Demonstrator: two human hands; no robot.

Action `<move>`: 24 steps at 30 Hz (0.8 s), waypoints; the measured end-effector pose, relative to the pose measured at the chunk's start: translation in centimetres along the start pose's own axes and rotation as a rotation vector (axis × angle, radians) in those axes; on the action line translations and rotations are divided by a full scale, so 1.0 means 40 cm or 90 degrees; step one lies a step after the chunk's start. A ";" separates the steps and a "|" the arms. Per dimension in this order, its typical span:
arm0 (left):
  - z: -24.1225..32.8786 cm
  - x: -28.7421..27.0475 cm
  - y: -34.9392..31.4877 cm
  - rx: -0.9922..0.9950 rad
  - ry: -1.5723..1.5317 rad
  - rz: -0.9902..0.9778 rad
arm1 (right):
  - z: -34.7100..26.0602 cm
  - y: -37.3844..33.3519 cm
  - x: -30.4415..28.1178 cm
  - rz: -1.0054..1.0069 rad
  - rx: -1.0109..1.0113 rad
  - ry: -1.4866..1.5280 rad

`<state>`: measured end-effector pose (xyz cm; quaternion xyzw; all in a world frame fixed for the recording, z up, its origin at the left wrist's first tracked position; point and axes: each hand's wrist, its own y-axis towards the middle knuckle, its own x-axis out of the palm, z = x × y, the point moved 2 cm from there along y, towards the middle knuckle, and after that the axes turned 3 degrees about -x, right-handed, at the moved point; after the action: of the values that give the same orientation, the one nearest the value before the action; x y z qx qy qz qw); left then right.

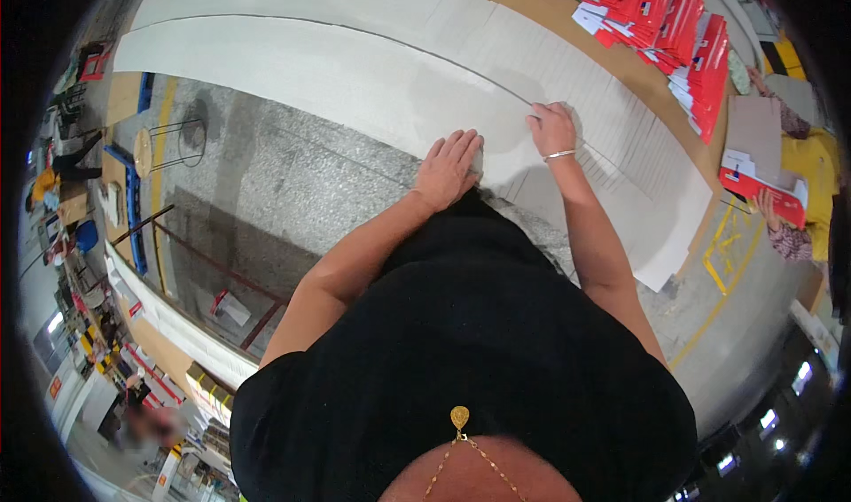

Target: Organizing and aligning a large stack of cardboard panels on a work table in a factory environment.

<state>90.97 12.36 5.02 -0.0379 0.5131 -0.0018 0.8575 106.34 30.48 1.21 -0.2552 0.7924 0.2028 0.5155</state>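
Long white sheets (292,58) that look like paper or card are spread over the table, one lying over another along a dark curved edge. My left hand (448,169) rests flat on the near border of the upper sheet, its fingers stretched out and holding nothing. Farther right, my right hand (554,131) has its fingers bent together at the dark edge of that sheet, seemingly pinching it. The fingertips are partly hidden. Right of this hand, a fan of many thin sheet edges (620,138) shows as close lines.
Heaps of red-and-white printed packets (656,14) lie along the table's far right side. At the right, a person in yellow (820,174) holds a red packet (767,192). Behind my left side stand a round stool (144,153) and a dark metal frame (213,267) on the speckled floor.
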 end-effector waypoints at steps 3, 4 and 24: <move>0.008 0.000 0.007 -0.001 0.016 0.019 | -0.005 -0.003 0.003 -0.010 0.022 -0.014; 0.010 -0.002 0.007 0.003 0.032 0.028 | -0.008 -0.003 0.002 -0.018 0.022 -0.021; 0.080 0.018 -0.027 -0.129 -0.115 0.199 | 0.497 -0.130 -0.221 -0.007 0.127 -0.202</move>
<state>94.15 11.46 5.98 -0.0439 0.4314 0.1867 0.8816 126.71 39.74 1.36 -0.1716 0.7158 0.1585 0.6580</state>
